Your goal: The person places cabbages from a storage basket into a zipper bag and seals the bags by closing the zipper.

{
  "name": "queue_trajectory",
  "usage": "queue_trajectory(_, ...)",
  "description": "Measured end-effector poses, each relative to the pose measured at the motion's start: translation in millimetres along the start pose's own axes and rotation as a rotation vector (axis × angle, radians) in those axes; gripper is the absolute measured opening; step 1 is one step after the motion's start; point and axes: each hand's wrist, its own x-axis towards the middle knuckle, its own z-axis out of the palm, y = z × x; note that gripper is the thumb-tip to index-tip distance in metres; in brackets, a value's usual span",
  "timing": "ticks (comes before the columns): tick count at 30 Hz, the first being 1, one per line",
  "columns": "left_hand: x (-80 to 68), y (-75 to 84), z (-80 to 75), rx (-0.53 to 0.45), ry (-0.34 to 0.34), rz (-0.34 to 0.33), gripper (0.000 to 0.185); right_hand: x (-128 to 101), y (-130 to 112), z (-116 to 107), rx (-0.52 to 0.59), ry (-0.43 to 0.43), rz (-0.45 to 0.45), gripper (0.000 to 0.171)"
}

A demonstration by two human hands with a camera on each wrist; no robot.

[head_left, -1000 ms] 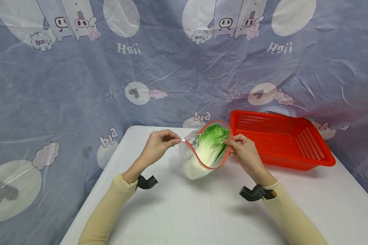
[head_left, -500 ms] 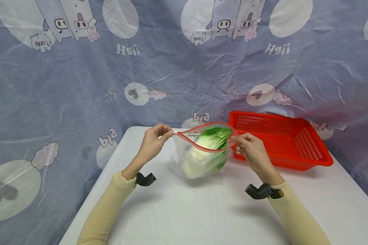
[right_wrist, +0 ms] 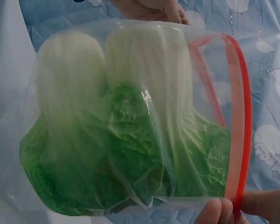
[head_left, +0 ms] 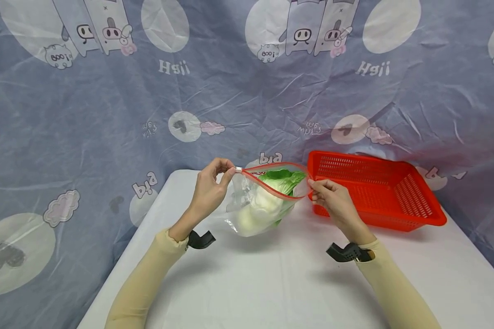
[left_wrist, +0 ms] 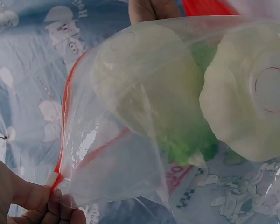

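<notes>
The clear zip bag (head_left: 257, 208) of napa cabbage (head_left: 267, 196) is held above the white table (head_left: 271, 283), between the hands. Its red zip edge runs from 9 to 3 o'clock: the white slider end is pinched by the left hand (head_left: 209, 192), the other corner by the right hand (head_left: 333, 203). The red basket (head_left: 374, 189) lies beyond, at 2 o'clock.

1. Even, bright light is falling from above in the head view; soft shadows are lying under the sleeves on the table (head_left: 271, 283).
2. The backdrop (head_left: 107, 114) is bowing at the edges, showing wide-angle distortion.
3. Glare is glinting off the bag (left_wrist: 130, 154) in the left wrist view.
4. Both wrist views are looking bluish and slightly soft; the cabbage (right_wrist: 130, 135) is staying fairly sharp.
</notes>
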Motion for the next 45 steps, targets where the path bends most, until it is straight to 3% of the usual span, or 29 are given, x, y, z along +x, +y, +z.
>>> queue_trajectory(6,5.4,2.6,7.2,0.056,-0.081,0.073,0.009,16,20,4,-0.254,-0.011,0.017,0.044)
queue_trajectory(10,5.5,1.1,13.2,0.094,-0.166,0.111,0.008,21,31,8,-0.408,0.018,-0.053,0.044)
queue_trajectory(12,4.9,1.5,15.9,0.096,-0.203,0.135,0.008,20,30,12,-0.478,0.062,-0.153,0.042)
queue_trajectory(15,4.1,3.3,20.1,0.092,-0.241,0.176,0.007,12,20,25,-0.555,0.081,-0.372,0.034)
queue_trajectory(20,4.4,8.8,27.1,0.085,-0.261,0.241,0.004,-5,-5,55,-0.638,-0.064,-0.753,0.03)
queue_trajectory(25,3.3,12.6,35.3,0.084,-0.283,0.285,0.004,-7,-15,77,-0.64,-0.128,-0.955,0.026)
queue_trajectory(33,-0.1,10.8,37.8,0.062,-0.289,0.28,0.004,-4,-10,85,-0.629,-0.124,-1.029,0.01)
queue_trajectory(45,-1.7,2.5,26.7,0.025,-0.191,0.251,0.007,-20,-9,72,-0.665,-0.19,-0.849,0.005)
